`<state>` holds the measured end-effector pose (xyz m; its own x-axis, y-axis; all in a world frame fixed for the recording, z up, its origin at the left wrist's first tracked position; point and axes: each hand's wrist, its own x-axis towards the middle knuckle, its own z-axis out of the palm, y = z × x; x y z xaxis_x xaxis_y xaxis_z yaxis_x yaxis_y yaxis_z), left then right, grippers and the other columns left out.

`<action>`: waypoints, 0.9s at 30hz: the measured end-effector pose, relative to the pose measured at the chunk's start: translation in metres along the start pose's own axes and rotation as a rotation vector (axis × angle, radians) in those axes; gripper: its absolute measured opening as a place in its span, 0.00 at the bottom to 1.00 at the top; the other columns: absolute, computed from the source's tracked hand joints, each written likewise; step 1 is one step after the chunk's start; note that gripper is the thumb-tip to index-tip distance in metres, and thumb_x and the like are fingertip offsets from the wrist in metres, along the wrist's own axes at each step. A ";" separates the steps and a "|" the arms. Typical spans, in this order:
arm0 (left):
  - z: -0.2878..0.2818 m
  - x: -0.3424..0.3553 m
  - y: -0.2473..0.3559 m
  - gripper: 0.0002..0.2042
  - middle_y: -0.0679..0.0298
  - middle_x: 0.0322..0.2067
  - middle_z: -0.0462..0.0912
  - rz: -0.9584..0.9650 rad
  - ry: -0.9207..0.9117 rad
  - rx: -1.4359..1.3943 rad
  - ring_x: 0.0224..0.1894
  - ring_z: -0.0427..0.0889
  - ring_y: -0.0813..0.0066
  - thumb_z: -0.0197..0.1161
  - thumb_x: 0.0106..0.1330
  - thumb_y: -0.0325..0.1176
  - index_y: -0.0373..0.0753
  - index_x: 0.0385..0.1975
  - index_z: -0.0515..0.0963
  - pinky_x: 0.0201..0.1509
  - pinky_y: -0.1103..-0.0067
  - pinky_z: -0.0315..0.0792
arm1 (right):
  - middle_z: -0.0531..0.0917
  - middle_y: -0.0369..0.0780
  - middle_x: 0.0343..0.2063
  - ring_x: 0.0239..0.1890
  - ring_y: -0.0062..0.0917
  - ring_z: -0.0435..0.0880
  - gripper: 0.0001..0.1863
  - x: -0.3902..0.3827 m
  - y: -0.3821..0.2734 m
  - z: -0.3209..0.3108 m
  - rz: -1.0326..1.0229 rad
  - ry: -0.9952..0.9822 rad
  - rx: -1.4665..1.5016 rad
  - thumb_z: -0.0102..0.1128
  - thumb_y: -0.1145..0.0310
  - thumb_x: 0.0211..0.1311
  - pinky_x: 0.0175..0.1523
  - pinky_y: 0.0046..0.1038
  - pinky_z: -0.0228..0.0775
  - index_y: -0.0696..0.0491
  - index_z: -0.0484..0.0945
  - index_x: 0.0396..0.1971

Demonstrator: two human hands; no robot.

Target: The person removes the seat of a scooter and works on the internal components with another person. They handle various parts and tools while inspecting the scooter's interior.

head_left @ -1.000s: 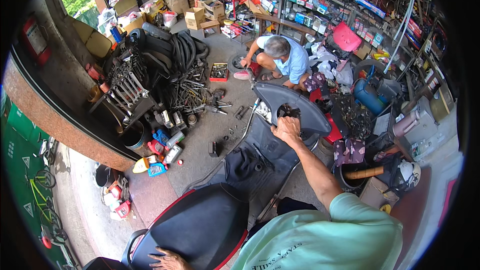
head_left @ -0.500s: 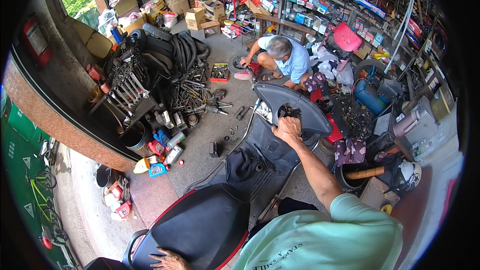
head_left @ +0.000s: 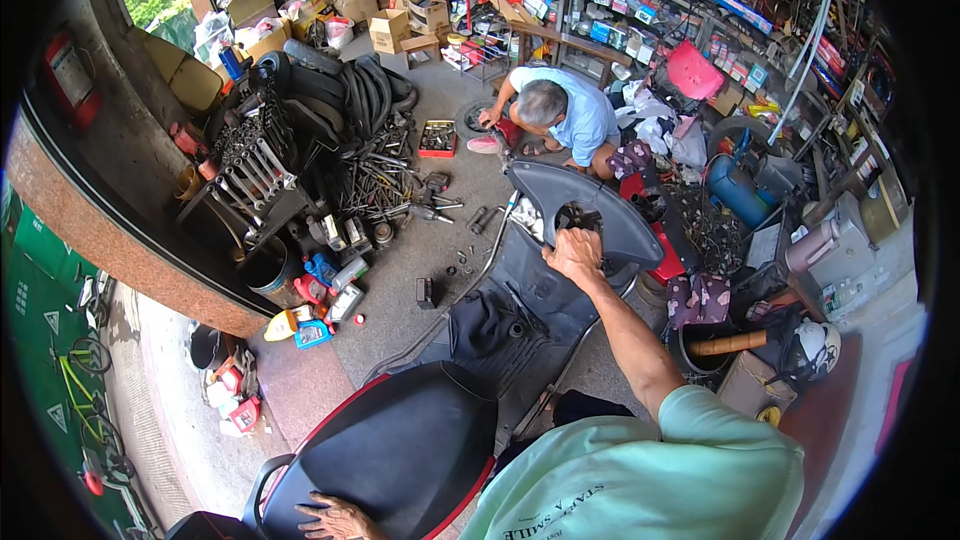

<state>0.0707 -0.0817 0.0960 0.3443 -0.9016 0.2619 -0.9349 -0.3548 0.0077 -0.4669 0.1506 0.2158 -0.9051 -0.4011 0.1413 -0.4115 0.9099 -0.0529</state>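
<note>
A scooter lies below me with its black seat (head_left: 395, 450) at lower left and its dark front panel (head_left: 560, 190) farther off. My left hand (head_left: 338, 517) rests on the seat near the grab rail (head_left: 262, 488), fingers spread. Stretched ahead, my right hand (head_left: 574, 256) is closed on the edge of the panel beside its round opening; its fingertips are partly hidden. A black cloth or bag (head_left: 482, 325) lies on the scooter's floorboard (head_left: 530, 365). Beyond the panel a person in a light blue shirt (head_left: 565, 105) crouches, one hand near a small wheel (head_left: 474, 118).
Loose tools (head_left: 375, 180) and tyres (head_left: 370, 95) are heaped at left, with a wrench rack (head_left: 255, 180) beside them. Oil bottles (head_left: 313, 333) and a small black box (head_left: 425, 292) stand on the floor. A bucket (head_left: 708, 350), a helmet (head_left: 818, 348) and a blue tank (head_left: 735, 185) are at right.
The crouching person's head has dipped and shifted slightly left. Both my hands keep their places on the seat and the panel.
</note>
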 end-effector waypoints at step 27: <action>0.005 0.010 -0.005 0.29 0.53 0.65 0.54 0.042 -0.027 -0.006 0.67 0.50 0.54 0.41 0.65 0.58 0.49 0.61 0.62 0.64 0.50 0.47 | 0.82 0.47 0.22 0.29 0.38 0.82 0.18 0.000 0.008 0.002 -0.025 0.006 0.050 0.62 0.53 0.45 0.36 0.36 0.72 0.55 0.81 0.22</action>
<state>0.0792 -0.0906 0.0937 0.3072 -0.9220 0.2357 -0.9490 -0.3153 0.0036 -0.4699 0.1578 0.2132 -0.8938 -0.4232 0.1488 -0.4392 0.8930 -0.0983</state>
